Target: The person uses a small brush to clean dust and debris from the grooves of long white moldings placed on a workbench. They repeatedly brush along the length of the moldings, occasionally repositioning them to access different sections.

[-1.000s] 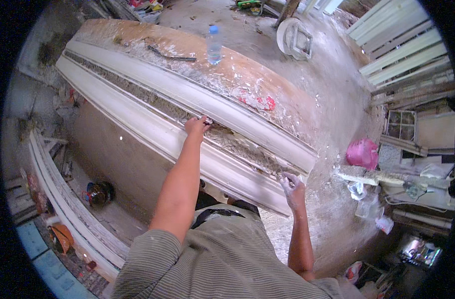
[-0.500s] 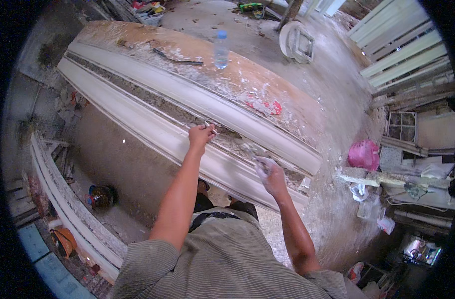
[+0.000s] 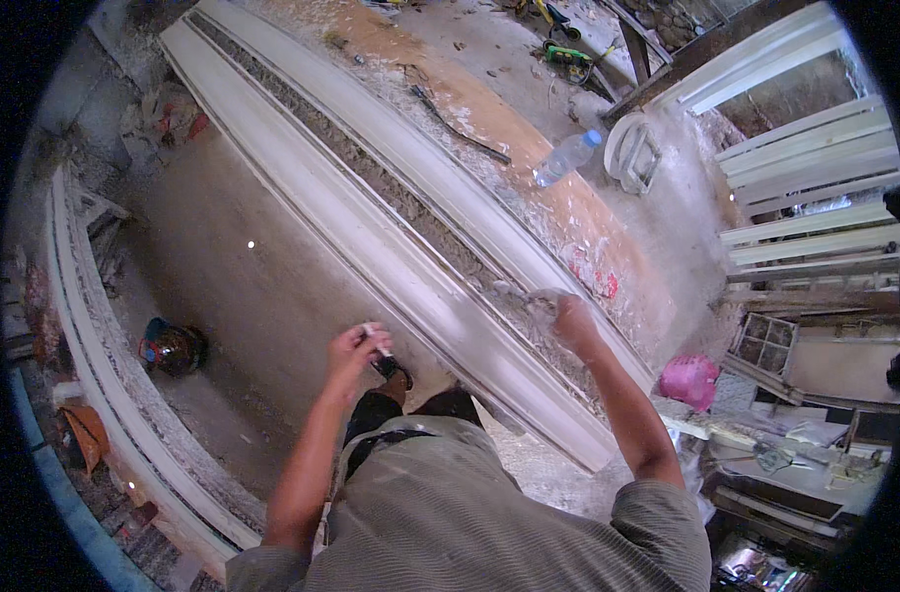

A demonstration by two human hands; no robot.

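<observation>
Two long white plaster mouldings point(image 3: 391, 237) lie side by side across the work bench, with a rough grey gap point(image 3: 425, 217) between them. My right hand point(image 3: 573, 326), whitened with plaster, is closed above the gap near the mouldings' near right end. What it grips is blurred; a whitish, wet-looking shape sticks out to its left. My left hand point(image 3: 353, 353) is off the bench, over the floor in front of my legs. Its fingers pinch a small white stick-like piece point(image 3: 373, 332), too small to name surely.
A clear plastic bottle point(image 3: 568, 158) with a blue cap and a dark bar point(image 3: 460, 128) lie beyond the mouldings. A pink bag point(image 3: 688, 383) sits at the right. At left are a curved moulding point(image 3: 105, 395), a dark round container point(image 3: 177, 347) and an orange item point(image 3: 83, 437).
My left hand has drawn back from the mouldings toward my body. My right hand has moved up and right along the gap. The whole view has turned, so the bench appears steeper.
</observation>
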